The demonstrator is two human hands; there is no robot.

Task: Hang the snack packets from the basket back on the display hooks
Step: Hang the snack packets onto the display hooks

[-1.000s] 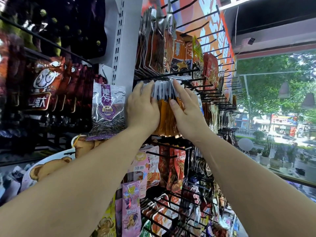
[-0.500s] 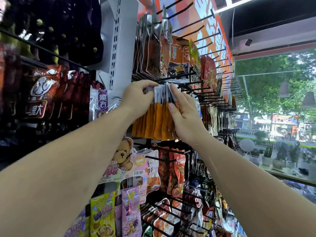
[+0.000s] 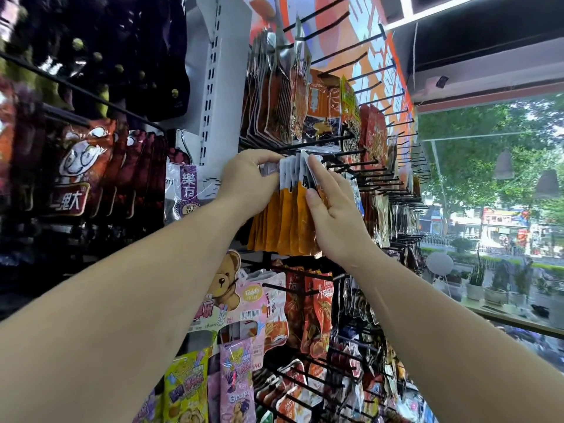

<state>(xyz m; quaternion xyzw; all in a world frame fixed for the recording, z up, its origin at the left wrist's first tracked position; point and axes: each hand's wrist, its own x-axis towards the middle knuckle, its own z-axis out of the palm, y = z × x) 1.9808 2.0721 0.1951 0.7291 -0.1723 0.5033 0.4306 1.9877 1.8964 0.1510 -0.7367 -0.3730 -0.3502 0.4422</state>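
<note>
- Head view: a bunch of packets (image 3: 283, 221) is seen hanging between both hands, long axis vertical, white tops uppermost.
- The left hand (image 3: 247, 178) is pinched on the white tops; that grip is the nearer one.
- The right hand (image 3: 332, 209) is laid flat against the outermost packet, fingers straight, grasping nothing.
- The hooks (image 3: 323, 141) point rightward; which hook bears the bunch is hidden.

The snack packets (image 3: 283, 221) were of glossy, crinkled plastic film; the display hooks (image 3: 320, 141), matt black metal wire; the slotted upright (image 3: 219, 87), smooth white-painted metal.
</note>
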